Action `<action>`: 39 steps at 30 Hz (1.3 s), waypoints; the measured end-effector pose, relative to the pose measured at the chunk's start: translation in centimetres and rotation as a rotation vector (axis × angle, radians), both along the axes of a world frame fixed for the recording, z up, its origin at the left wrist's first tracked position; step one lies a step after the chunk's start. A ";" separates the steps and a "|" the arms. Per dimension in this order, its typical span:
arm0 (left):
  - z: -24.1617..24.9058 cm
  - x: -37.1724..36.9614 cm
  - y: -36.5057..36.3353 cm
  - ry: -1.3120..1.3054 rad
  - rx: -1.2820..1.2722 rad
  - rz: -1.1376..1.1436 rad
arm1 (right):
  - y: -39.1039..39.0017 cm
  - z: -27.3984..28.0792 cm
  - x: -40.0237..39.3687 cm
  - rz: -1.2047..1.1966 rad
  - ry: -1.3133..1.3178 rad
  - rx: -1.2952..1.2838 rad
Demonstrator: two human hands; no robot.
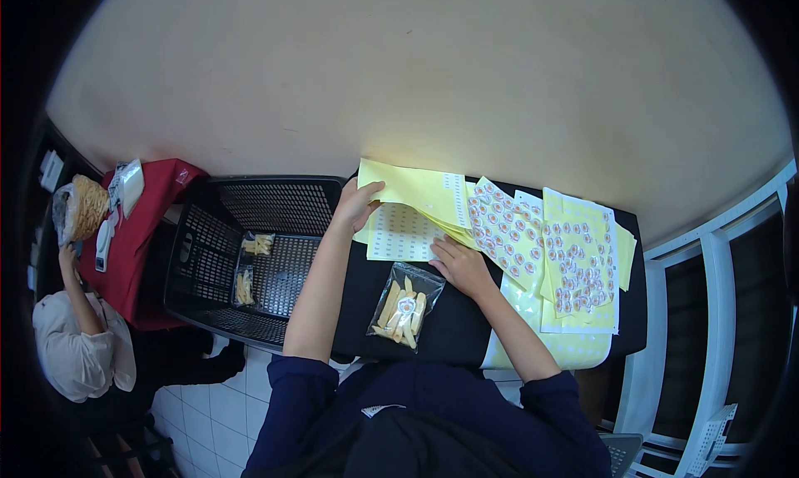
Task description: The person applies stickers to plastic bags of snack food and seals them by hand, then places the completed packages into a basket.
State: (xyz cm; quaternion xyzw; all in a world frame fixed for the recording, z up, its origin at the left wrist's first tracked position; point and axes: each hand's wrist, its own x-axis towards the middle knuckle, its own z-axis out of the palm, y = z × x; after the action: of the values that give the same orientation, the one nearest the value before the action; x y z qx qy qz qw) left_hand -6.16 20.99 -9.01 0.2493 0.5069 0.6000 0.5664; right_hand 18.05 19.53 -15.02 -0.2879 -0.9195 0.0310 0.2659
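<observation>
Two hands observed at the black table [354, 299]: left hand [358, 205] closed on the raised yellow sheet [420, 188]; right hand [458, 265] partly open, fingers against the lower sheets [401, 233]; clear bag of pale sticks [404, 307] lies below them; black basket [279, 196] stands at left

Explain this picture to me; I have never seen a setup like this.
There is no robot: a person works with two bare hands. The one picture comes from a camera on their head, looking forward and down. Their left hand holds up a yellow sheet; their right hand rests on papers beside it. On the black table lie sheets with round stickers and a clear bag of pale sticks. The black basket holds two similar bags. At far left is another person.
</observation>
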 end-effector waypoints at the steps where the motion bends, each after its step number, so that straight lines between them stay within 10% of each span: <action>1: 0.1 0.1 0.0 0.004 0.008 0.010 | 0.3 -0.2 0.2 0.031 0.028 0.008; 8: -0.5 -0.8 -0.6 0.379 -0.094 -0.087 | 0.6 2.1 -0.8 -0.114 0.216 0.061; 24: -1.9 -0.3 0.8 -0.017 0.007 0.126 | -2.3 0.5 0.3 0.105 0.090 0.111; 35: 0.5 0.7 -1.4 -0.255 0.054 0.167 | 1.3 3.6 0.3 -0.213 0.150 0.195; 37: -3.9 -0.2 -2.2 -0.120 0.102 0.448 | 1.9 4.1 0.4 -0.209 0.175 0.173; 39: -6.2 0.3 -4.3 0.629 0.304 0.281 | 2.4 4.6 0.6 -0.210 0.184 0.172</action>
State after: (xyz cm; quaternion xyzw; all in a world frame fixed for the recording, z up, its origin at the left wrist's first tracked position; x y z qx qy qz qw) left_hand -5.90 16.74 -15.21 0.4306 0.5907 0.6343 0.2516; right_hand 18.66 21.95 -10.43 -0.3544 -0.8554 -0.0495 0.3746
